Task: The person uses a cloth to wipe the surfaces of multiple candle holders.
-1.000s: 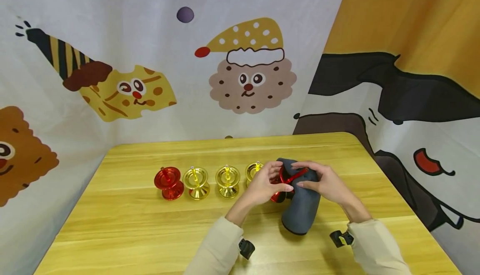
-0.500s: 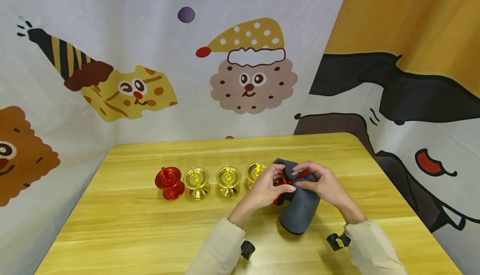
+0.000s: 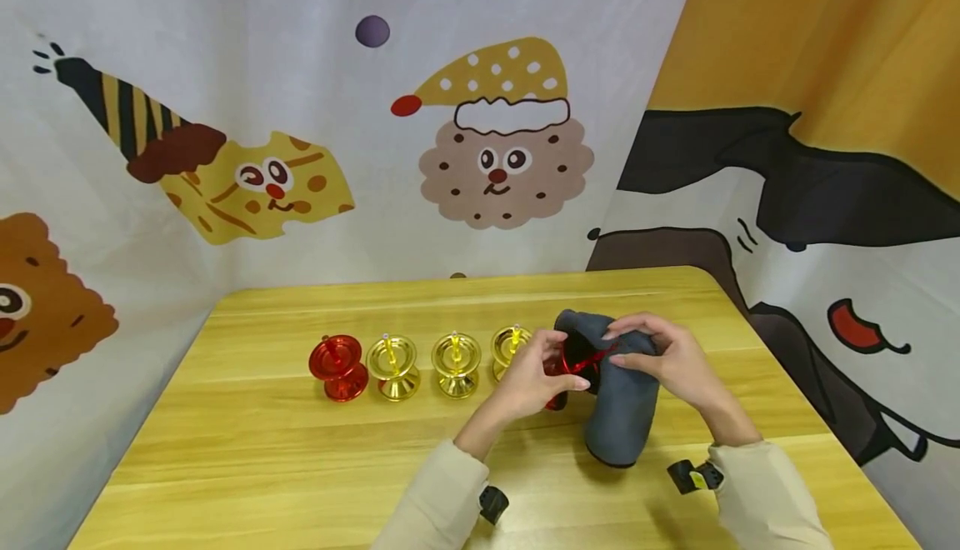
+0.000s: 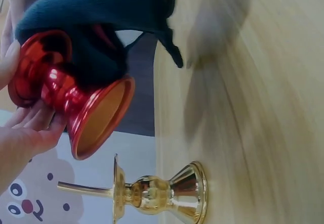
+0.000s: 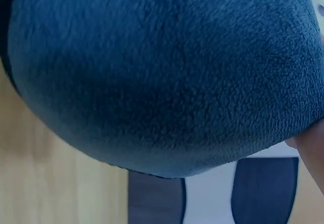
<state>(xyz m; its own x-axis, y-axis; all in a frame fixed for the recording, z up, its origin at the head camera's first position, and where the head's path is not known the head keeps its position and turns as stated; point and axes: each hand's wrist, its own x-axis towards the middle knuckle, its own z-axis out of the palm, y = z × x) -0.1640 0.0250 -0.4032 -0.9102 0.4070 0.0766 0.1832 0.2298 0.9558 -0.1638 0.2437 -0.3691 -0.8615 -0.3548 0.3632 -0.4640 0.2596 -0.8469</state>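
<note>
My left hand (image 3: 525,375) grips a shiny red candle holder (image 4: 66,95), fingers and thumb around its dish end. In the left wrist view the holder is tilted, its hollow foot facing the table side. My right hand (image 3: 667,358) pinches a dark blue-grey cloth (image 3: 624,408) between thumb and fingers at the holder's dish. A thin red spike shows at the cloth there. The rest of the cloth hangs down over the table, and in the right wrist view it covers most of the picture.
To the left, in a row on the wooden table (image 3: 300,467), stand another red candle holder (image 3: 345,385) and three gold ones (image 3: 456,383), upright with spikes. The nearest gold one is close beside my left hand. A printed curtain (image 3: 300,33) hangs behind the table.
My right hand and the cloth have shifted right, and more of the red holder's dark dish shows between the hands. The left hand keeps its grip, nearly in place.
</note>
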